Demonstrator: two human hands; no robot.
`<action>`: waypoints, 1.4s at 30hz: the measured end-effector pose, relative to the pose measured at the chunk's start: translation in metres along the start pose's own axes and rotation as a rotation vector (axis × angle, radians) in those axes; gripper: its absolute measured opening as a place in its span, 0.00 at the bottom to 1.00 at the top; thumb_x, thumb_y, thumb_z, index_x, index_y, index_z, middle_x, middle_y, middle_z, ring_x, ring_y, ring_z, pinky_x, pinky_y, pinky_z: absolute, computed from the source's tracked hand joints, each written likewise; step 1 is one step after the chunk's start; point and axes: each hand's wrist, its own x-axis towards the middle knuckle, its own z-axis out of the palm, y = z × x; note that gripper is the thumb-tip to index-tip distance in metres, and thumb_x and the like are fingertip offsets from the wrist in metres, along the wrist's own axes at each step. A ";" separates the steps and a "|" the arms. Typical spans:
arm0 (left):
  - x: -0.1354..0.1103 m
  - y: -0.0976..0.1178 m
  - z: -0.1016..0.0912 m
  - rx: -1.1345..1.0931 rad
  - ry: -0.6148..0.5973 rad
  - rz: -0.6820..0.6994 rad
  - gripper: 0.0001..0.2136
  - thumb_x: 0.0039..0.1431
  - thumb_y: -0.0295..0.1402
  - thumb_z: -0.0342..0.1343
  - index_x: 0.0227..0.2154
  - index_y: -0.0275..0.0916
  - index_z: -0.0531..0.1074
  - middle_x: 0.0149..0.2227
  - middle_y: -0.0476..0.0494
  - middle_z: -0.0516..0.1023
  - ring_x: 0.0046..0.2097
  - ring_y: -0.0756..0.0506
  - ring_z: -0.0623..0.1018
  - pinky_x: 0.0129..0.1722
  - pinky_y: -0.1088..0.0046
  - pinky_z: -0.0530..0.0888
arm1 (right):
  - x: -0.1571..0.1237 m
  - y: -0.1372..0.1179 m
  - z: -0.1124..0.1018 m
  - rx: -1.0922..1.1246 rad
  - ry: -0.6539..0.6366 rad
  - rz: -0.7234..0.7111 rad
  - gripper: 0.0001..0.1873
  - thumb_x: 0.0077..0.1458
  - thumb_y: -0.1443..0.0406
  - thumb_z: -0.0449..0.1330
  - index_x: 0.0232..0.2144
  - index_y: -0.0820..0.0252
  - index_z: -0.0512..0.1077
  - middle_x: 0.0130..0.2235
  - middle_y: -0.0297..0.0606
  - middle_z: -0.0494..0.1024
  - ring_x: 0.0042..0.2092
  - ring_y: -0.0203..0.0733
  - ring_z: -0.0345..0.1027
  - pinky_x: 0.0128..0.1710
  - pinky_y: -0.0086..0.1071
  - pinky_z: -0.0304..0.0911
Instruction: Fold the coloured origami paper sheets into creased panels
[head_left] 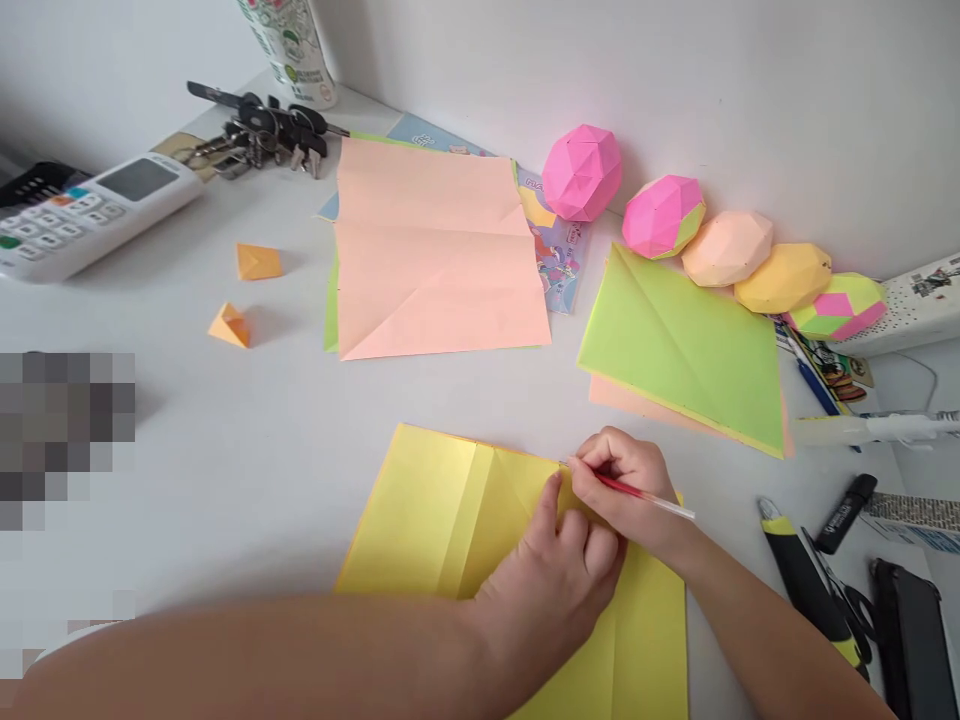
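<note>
A person's two bare hands work over a creased yellow sheet of paper (409,510), which lies flat on a pale table (247,450) at the lower middle. The right hand (626,485) pinches a slim red pen (637,491) between thumb and fingers; its tip meets the sheet's far edge, so the paper lies beneath this grip and extends to both sides of it. The left hand (562,570) rests on the sheet, index finger stretched to that same edge just beside the pen tip, its other fingers curled; whether they hold anything is hidden. Beyond the sheet, to the left, lies a pale pink sheet (442,280); to the right, a green sheet (690,345), with a row of five faceted paper shapes (727,248) behind it.
</note>
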 end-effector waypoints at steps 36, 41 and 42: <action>-0.002 0.006 0.006 -0.010 0.030 -0.076 0.32 0.50 0.43 0.56 0.60 0.40 0.64 0.38 0.42 0.72 0.38 0.40 0.75 0.61 0.42 0.52 | -0.010 -0.003 0.007 -0.027 0.051 0.019 0.12 0.58 0.64 0.58 0.24 0.57 0.61 0.26 0.29 0.69 0.25 0.31 0.61 0.23 0.27 0.59; -0.001 0.005 0.005 -0.010 0.034 -0.077 0.31 0.51 0.41 0.56 0.59 0.40 0.64 0.39 0.41 0.73 0.38 0.39 0.74 0.61 0.42 0.51 | -0.010 -0.005 0.007 -0.021 0.031 0.011 0.12 0.58 0.64 0.58 0.24 0.57 0.61 0.25 0.28 0.68 0.25 0.31 0.60 0.23 0.26 0.59; -0.001 0.005 0.005 -0.012 0.035 -0.081 0.30 0.51 0.41 0.55 0.59 0.39 0.65 0.38 0.42 0.73 0.37 0.40 0.74 0.61 0.42 0.51 | -0.009 -0.005 0.007 -0.023 0.037 0.008 0.12 0.58 0.64 0.58 0.24 0.57 0.61 0.25 0.28 0.67 0.24 0.31 0.60 0.23 0.26 0.59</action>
